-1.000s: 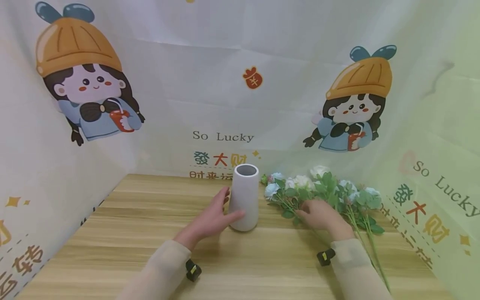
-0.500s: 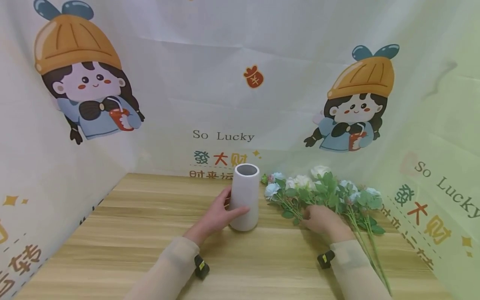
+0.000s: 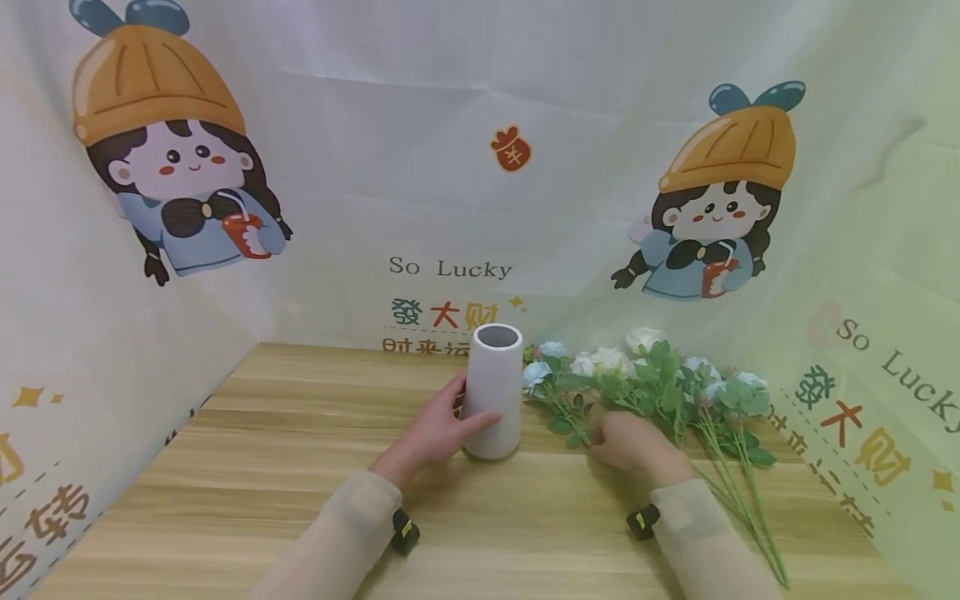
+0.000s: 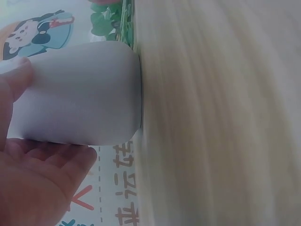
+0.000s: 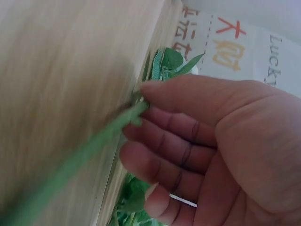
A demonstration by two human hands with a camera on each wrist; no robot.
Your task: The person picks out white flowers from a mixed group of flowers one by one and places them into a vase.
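A white tapered vase (image 3: 495, 400) stands upright near the middle of the table. My left hand (image 3: 438, 427) holds its left side, thumb across the front and fingers behind; the left wrist view shows the thumb and fingers on either side of the vase (image 4: 84, 94). To the right, my right hand (image 3: 637, 442) pinches the green stem (image 5: 84, 155) of a light blue artificial flower (image 3: 536, 375) between thumb and fingertips. That flower's head and leaves lie left of my right hand, close beside the vase. The stem's lower part is hidden in the head view.
More white flowers (image 3: 603, 362) and light blue flowers (image 3: 750, 383) lie at the table's back right, their long green stems (image 3: 761, 517) reaching toward the front edge. A printed cloth (image 3: 420, 200) hangs behind and beside the wooden table (image 3: 247, 450).
My left hand has closed in on the vase, its thumb now farther across the front. My right hand has pulled its stem slightly, and that blue flower has shifted left, apart from the others.
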